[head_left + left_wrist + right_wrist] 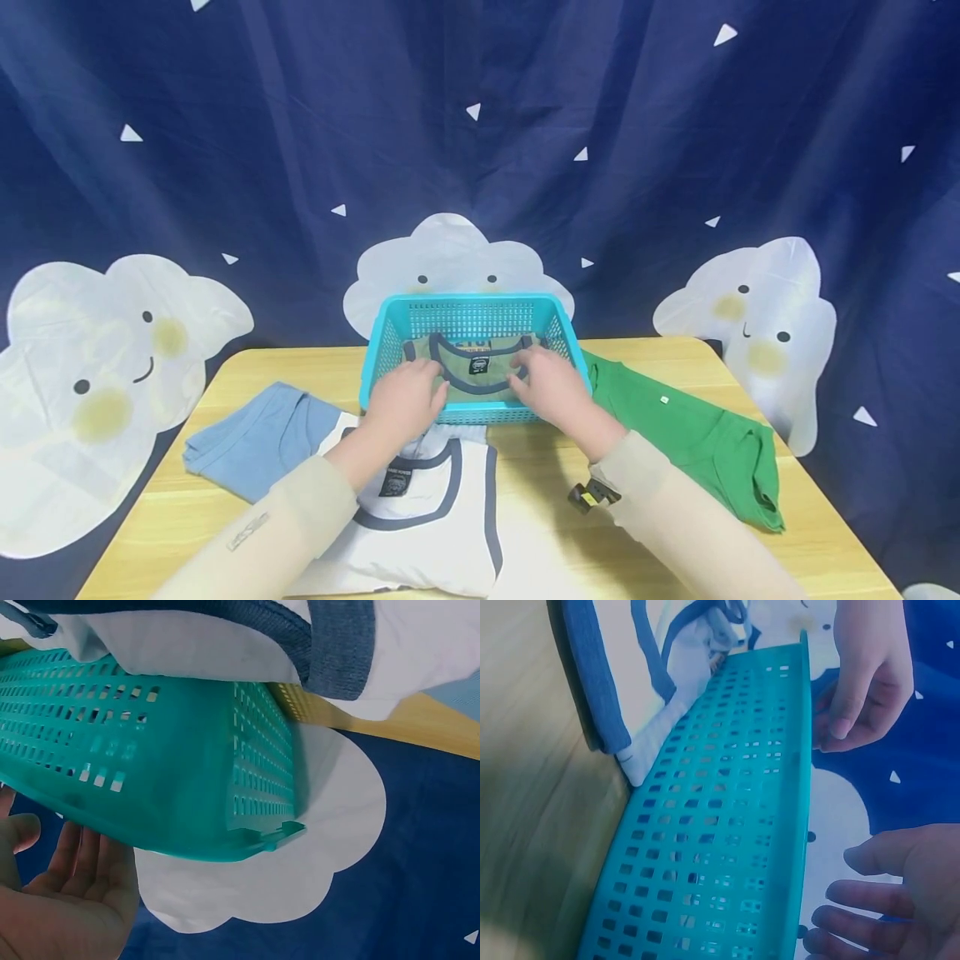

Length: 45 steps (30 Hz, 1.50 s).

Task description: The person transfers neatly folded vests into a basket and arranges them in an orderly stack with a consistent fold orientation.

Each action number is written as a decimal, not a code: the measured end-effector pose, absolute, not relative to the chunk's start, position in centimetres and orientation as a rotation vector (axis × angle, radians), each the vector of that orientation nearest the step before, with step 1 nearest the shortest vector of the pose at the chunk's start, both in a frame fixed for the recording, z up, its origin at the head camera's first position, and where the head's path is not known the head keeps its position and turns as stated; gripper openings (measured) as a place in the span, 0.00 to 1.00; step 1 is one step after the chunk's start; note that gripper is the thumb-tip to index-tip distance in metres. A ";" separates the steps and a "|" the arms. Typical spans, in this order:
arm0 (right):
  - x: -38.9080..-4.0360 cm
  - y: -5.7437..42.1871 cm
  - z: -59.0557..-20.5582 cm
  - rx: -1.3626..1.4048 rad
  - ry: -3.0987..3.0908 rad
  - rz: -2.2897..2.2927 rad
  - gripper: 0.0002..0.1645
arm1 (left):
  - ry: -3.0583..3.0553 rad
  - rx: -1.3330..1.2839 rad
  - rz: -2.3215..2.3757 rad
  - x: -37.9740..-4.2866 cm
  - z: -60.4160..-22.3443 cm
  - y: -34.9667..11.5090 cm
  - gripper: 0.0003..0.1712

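Observation:
A turquoise plastic basket (474, 297) with perforated walls stands on the table, and an olive-green top (459, 385) with navy trim and a black neck label lies inside it. My left hand (405, 400) reaches over the near rim at the left of the top, its fingertips down at the cloth. On the right, my right hand (553, 387) is at the top's other shoulder. From the right wrist view, the right hand's fingers (862, 898) look loosely spread, with no cloth between them. The near wall hides the basket's lower contents.
A white top (420, 554) with navy trim lies in front of the basket on the wooden table (817, 550). Blue clothing (258, 437) is at the left, a green garment (690, 437) at the right. A dark blue curtain (300, 100) with clouds hangs behind.

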State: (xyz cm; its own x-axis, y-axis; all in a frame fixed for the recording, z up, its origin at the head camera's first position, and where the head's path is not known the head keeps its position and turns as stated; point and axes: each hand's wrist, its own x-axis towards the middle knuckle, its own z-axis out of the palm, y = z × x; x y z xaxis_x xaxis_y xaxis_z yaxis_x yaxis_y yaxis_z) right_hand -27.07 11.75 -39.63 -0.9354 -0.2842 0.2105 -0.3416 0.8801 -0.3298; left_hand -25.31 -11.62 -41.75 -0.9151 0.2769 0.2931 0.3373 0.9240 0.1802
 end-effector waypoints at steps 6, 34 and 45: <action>-26.2 11.8 -39.6 0.497 -2.888 0.582 0.15 | -2.809 -0.481 -0.345 -24.4 -41.8 -12.0 0.19; -22.0 11.2 -40.5 0.668 -2.843 0.685 0.11 | -2.651 -0.580 -0.396 -19.1 -42.1 -14.4 0.14; -21.4 11.0 -41.8 0.730 -2.846 0.767 0.10 | -2.670 -0.556 -0.398 -17.8 -42.9 -15.1 0.10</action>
State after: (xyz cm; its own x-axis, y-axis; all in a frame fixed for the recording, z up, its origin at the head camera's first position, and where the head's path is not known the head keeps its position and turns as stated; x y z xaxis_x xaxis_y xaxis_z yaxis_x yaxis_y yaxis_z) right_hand -21.43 11.01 -41.79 -0.8793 -0.4229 0.2191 -0.4757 0.7575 -0.4471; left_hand -17.79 -15.07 -42.91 -0.8482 0.3218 0.4208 0.4306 0.8814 0.1940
